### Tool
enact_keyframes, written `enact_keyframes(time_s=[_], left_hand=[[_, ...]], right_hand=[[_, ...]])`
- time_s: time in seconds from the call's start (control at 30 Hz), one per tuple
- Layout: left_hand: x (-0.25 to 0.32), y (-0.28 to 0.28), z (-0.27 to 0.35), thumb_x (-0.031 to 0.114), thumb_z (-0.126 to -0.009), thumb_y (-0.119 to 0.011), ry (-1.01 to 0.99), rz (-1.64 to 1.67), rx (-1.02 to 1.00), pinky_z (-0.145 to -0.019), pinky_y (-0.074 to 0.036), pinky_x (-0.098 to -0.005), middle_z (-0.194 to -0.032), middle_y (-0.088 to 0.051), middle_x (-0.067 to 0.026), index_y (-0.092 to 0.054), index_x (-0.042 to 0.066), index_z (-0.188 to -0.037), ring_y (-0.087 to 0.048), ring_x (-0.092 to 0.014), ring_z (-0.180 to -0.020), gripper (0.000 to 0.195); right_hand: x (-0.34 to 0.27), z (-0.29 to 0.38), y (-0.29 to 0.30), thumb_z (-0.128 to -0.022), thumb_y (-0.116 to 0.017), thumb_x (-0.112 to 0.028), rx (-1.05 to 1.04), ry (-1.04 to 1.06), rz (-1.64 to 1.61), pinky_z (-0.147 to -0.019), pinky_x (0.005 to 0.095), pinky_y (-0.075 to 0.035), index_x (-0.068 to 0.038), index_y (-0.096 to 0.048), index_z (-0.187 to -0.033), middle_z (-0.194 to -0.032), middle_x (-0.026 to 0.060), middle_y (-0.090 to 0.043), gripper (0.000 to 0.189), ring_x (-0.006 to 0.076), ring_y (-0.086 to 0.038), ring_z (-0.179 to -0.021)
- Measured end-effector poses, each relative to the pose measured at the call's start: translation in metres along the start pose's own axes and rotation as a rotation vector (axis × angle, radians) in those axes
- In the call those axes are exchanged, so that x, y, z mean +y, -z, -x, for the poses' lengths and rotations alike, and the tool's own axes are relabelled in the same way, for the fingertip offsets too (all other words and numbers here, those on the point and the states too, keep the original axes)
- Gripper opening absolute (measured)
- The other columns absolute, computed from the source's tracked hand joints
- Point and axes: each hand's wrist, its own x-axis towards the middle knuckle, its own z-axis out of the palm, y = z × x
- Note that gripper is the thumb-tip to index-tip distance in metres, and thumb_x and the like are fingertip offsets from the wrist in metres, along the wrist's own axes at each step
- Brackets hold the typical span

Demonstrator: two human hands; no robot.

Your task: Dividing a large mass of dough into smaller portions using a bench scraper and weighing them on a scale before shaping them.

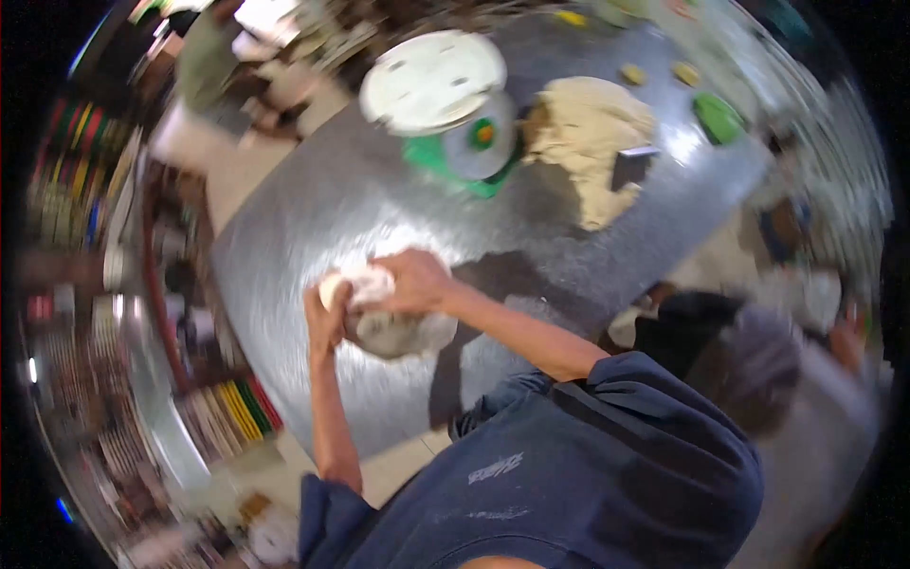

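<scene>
A whitish lump, apparently dough [364, 283], is held between my two hands above the metal table [284, 206]. My left hand [325, 316] grips its left end, thumb towards me. From the other side my right hand [419, 281] closes over its right end. Just below the hands is a rounded, pale grey thing [407, 336], too blurred to name. A large slab of dough [586, 135] lies on the far right of the table. On its right edge rests a dough scraper [631, 168].
Beyond my hands stands a green dial scale [480, 146] with a round white pan [434, 82]. Two small dough pieces [633, 74] and a green object [718, 118] lie at the far right. People are at the upper left [206, 67] and right [746, 363]. Coloured stacks [238, 412] line the left.
</scene>
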Motion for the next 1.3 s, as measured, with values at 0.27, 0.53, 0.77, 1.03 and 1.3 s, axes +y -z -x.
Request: enact_keyframes(time_s=[0.27,0.53,0.77,1.03,1.3], left_hand=[[-0.010,-0.026,0.144,0.051,-0.070,-0.076,-0.304,-0.233,0.263,-0.066,-0.050,-0.0360,-0.083,-0.064,-0.0133,-0.063,-0.001,-0.095,-0.064,-0.026,-0.076,0.059],[-0.097,-0.100,0.244,0.068,-0.089,-0.034,0.751,0.063,-0.216,-0.087,-0.046,-0.0393,-0.105,-0.064,-0.0226,-0.064,-0.003,-0.106,-0.062,-0.033,-0.098,0.079],[-0.180,0.024,0.195,0.068,-0.089,-0.036,0.555,-0.017,0.720,-0.090,-0.047,-0.0400,-0.125,-0.053,-0.0133,-0.042,0.007,-0.136,-0.061,-0.023,-0.096,0.077],[-0.169,-0.053,0.139,0.067,-0.090,-0.034,0.727,1.036,0.489,-0.104,-0.037,-0.0403,-0.140,-0.043,-0.0161,-0.033,0.005,-0.142,-0.044,-0.027,-0.127,0.081],[-0.137,-0.018,0.008,0.057,-0.094,-0.038,0.500,1.521,0.278,-0.102,-0.041,-0.0428,-0.138,-0.044,-0.0131,-0.037,0.007,-0.140,-0.045,-0.028,-0.125,0.068]], right_hand=[[-0.011,0.059,0.049,-0.067,-0.069,-0.048,-0.064,0.855,0.170,-0.060,0.0355,-0.039,-0.014,-0.059,-0.084,-0.075,0.0014,-0.055,0.039,0.0186,-0.056,-0.073],[0.132,0.145,0.003,-0.087,-0.044,-0.064,-1.418,-0.001,0.219,-0.084,0.0407,-0.044,-0.006,-0.070,-0.089,-0.079,0.0132,-0.068,0.064,0.0286,-0.064,-0.080],[0.127,-0.006,0.025,-0.092,-0.053,-0.045,0.077,-0.107,-0.143,-0.073,0.0295,-0.046,-0.007,-0.058,-0.115,-0.098,0.0097,-0.061,0.045,0.0187,-0.058,-0.083],[0.151,-0.001,-0.058,-0.089,-0.056,-0.053,-0.321,-0.699,-0.637,-0.106,0.0369,-0.031,-0.013,-0.026,-0.146,-0.144,0.0113,-0.035,0.076,0.0222,-0.033,-0.132],[0.133,-0.074,-0.086,-0.091,-0.044,-0.056,-0.077,-0.761,-1.184,-0.104,0.0400,-0.037,-0.007,-0.042,-0.138,-0.139,0.0115,-0.045,0.068,0.0270,-0.046,-0.124]])
